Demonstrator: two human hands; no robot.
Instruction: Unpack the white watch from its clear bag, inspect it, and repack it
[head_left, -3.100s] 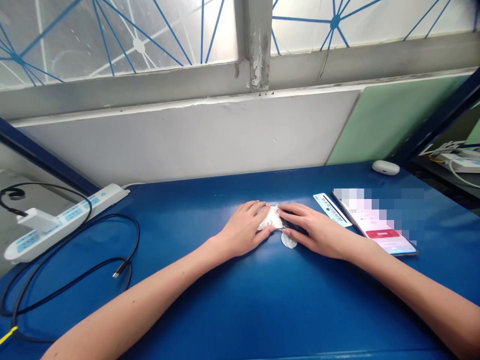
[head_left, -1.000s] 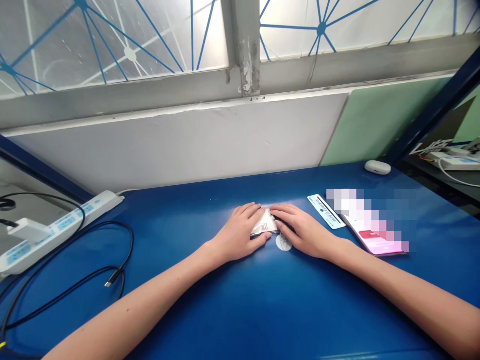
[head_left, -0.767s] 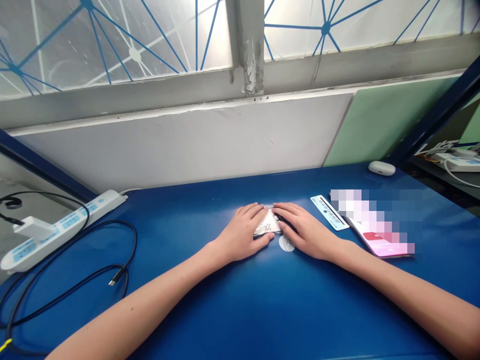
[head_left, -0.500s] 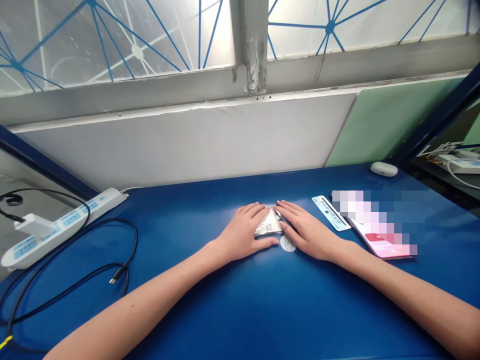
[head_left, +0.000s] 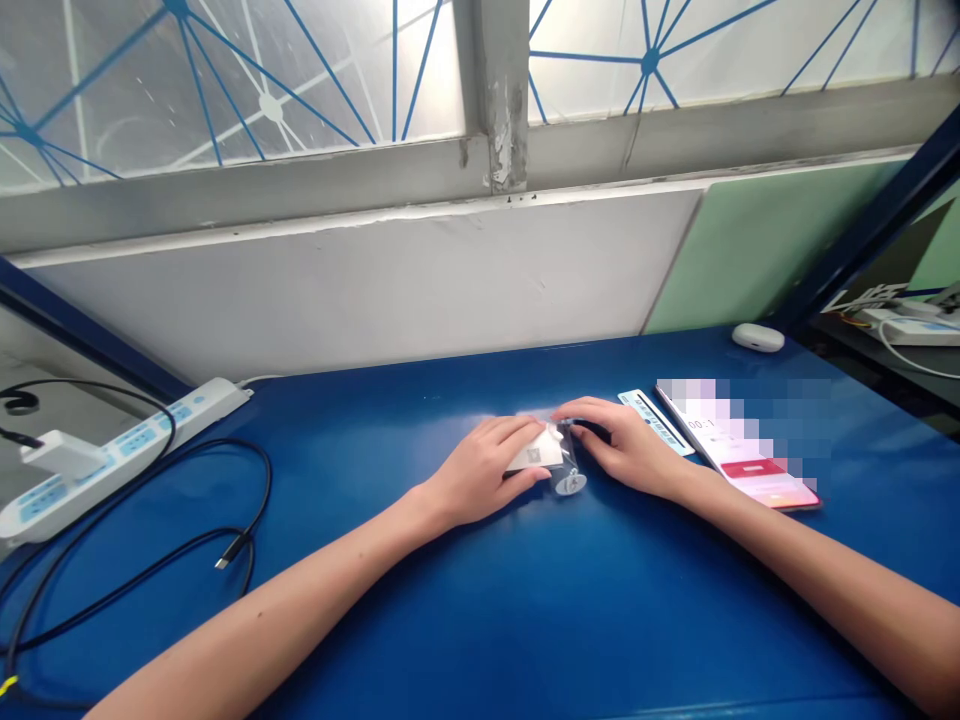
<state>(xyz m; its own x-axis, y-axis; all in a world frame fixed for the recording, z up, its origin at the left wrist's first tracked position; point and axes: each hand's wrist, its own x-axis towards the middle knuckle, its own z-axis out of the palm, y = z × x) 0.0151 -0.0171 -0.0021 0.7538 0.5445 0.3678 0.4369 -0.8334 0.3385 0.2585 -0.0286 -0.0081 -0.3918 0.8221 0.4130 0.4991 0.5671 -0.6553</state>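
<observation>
A small white box point(head_left: 537, 457) in a clear plastic bag lies on the blue table, with a dark square mark on its face. My left hand point(head_left: 491, 465) grips it from the left, fingers over the far side and thumb along the near side. At the bag's far right corner, my right hand point(head_left: 626, 445) has its fingertips and thumb closed together on the clear plastic point(head_left: 568, 452). A round whitish sticker point(head_left: 571, 483) sits at the bag's near right corner. My left fingers hide part of the box.
A phone point(head_left: 739, 450) with a lit, partly pixelated screen and a light-blue ruler-like card point(head_left: 656, 422) lie to the right. Farther back is a white earbud case point(head_left: 758, 338). On the left are a power strip point(head_left: 135, 445) and a looped black cable point(head_left: 266, 490).
My right hand has drawn back from over the packet to the bag's far right edge, uncovering more clear plastic. My left hand stays on the packet. The view has shifted slightly.
</observation>
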